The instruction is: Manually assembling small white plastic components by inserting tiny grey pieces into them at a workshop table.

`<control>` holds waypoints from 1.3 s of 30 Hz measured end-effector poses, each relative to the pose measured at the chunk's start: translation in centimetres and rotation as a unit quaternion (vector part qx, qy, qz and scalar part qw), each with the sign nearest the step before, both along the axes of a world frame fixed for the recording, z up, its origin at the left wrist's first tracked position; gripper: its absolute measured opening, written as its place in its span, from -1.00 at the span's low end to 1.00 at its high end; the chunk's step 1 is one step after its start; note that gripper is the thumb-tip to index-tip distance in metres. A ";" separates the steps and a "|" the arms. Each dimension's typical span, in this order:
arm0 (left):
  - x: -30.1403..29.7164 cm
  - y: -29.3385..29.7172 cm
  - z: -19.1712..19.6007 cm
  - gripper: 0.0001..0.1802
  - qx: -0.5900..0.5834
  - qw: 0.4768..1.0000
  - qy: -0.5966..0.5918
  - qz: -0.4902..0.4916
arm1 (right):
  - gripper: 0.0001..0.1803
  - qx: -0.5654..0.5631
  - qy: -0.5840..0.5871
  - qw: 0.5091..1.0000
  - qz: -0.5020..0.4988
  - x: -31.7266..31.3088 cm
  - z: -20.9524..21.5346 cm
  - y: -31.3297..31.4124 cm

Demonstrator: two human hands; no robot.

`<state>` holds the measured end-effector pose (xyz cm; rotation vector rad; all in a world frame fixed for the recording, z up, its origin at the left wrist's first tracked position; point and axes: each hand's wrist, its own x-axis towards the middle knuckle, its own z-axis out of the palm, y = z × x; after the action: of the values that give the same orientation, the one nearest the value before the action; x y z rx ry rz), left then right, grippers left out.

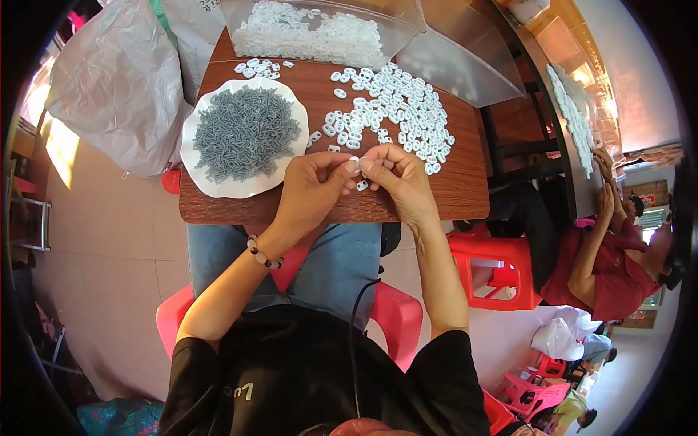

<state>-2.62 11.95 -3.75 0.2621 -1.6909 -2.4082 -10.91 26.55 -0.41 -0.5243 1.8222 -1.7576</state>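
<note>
Over the near part of the brown table, my left hand pinches a small white plastic piece between thumb and fingertips. Closed too, my right hand meets it there, thumb and forefinger pressed together at the piece's right side; anything smaller between these fingertips is too small to make out. Beyond my hands lie many white oval pieces with two holes, loosely spread. To the left stands a white scalloped plate heaped with small grey ridged plugs. One white piece lies just below my fingertips.
A clear bin of white pieces stands at the table's far edge. Large white sacks are at the left. On the right are a red stool and a person in a red top at another table.
</note>
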 end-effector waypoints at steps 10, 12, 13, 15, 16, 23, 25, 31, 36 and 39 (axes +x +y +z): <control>1.5 -0.3 0.9 -0.81 -0.353 0.933 -0.053 0.053 | -0.87 -0.011 -0.034 0.998 -0.050 0.8 -0.7 0.6; 1.3 -0.1 0.4 -0.83 -0.394 0.916 -0.029 0.068 | -0.86 -0.013 -0.023 0.998 -0.053 1.3 -0.7 0.8; 1.2 -0.1 0.2 -0.85 -0.434 0.897 -0.004 0.084 | -0.86 -0.014 -0.023 0.998 -0.054 1.5 -0.5 0.8; 1.2 0.1 0.2 -0.86 -0.441 0.893 -0.005 0.091 | -0.84 0.000 -0.018 0.999 -0.044 1.8 -0.3 0.9; 1.1 0.2 0.2 -0.86 -0.446 0.889 -0.006 0.098 | -0.84 -0.001 -0.019 0.999 -0.044 2.0 -0.1 0.9; 1.3 0.3 0.2 -0.82 -0.461 0.882 0.003 0.103 | -0.82 -0.012 0.020 0.998 -0.053 3.1 -0.6 1.3; 1.6 0.3 0.1 -0.73 -0.444 0.889 0.016 0.111 | -0.80 0.003 0.024 0.999 -0.046 3.2 -0.7 1.4; 2.5 0.6 0.2 -0.68 -0.374 0.915 0.058 0.142 | -0.78 -0.017 -0.012 0.998 -0.062 3.6 -0.4 1.8; 3.5 1.2 -0.2 -0.81 -0.207 0.973 0.049 0.086 | -0.82 -0.021 -0.048 0.996 -0.075 4.8 0.6 0.9; 3.4 0.9 -0.4 -0.84 -0.134 0.984 0.088 0.076 | -0.83 -0.006 -0.026 0.998 -0.063 5.1 0.6 0.6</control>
<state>0.73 12.87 -4.16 0.1289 -1.8134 -2.0044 -5.78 27.17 0.23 -0.3713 1.8455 -1.8482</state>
